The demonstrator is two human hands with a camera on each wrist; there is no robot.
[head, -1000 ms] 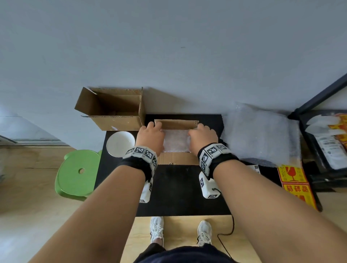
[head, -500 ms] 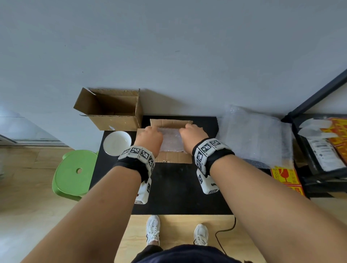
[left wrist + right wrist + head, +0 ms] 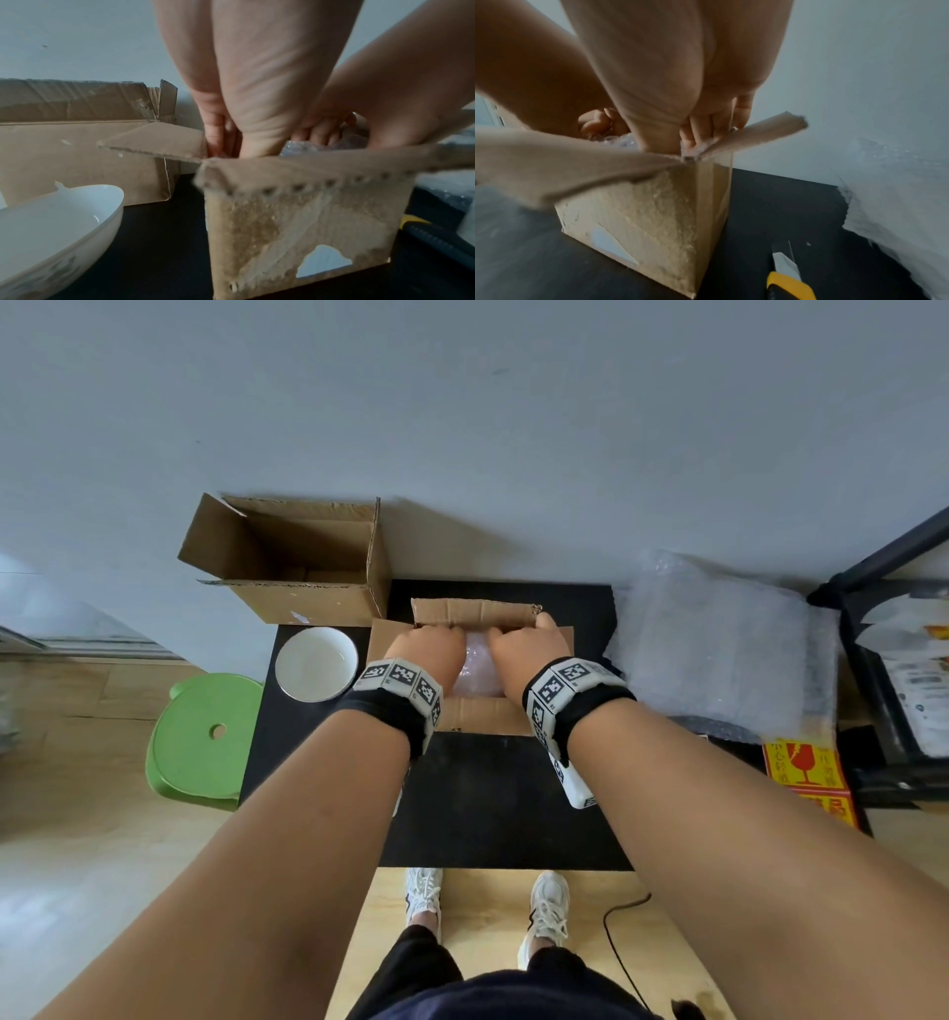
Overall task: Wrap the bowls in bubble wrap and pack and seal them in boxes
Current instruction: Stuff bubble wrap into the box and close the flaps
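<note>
A small open cardboard box point(image 3: 482, 713) stands on the black table point(image 3: 488, 803), with a bubble-wrapped bowl point(image 3: 475, 667) inside it. My left hand point(image 3: 426, 649) and right hand point(image 3: 524, 654) are both down in the box, one on each side of the bundle. In the left wrist view my fingers point(image 3: 218, 134) point straight down between the box wall point(image 3: 295, 213) and the wrap point(image 3: 298, 149). The right wrist view shows my right fingers point(image 3: 698, 130) pushed into the box's corner point(image 3: 654, 213). A bare white bowl point(image 3: 316, 670) sits left of the box.
A larger open carton point(image 3: 303, 567) stands at the back left. Bubble wrap sheets point(image 3: 719, 649) lie to the right, and a yellow utility knife point(image 3: 788, 284) lies near the box. Red fragile stickers point(image 3: 806, 767), a black shelf point(image 3: 898, 685) and a green stool point(image 3: 200, 742) flank the table.
Both hands have come closer together over the bundle and sunk deeper into the box. Less of the wrap shows between them.
</note>
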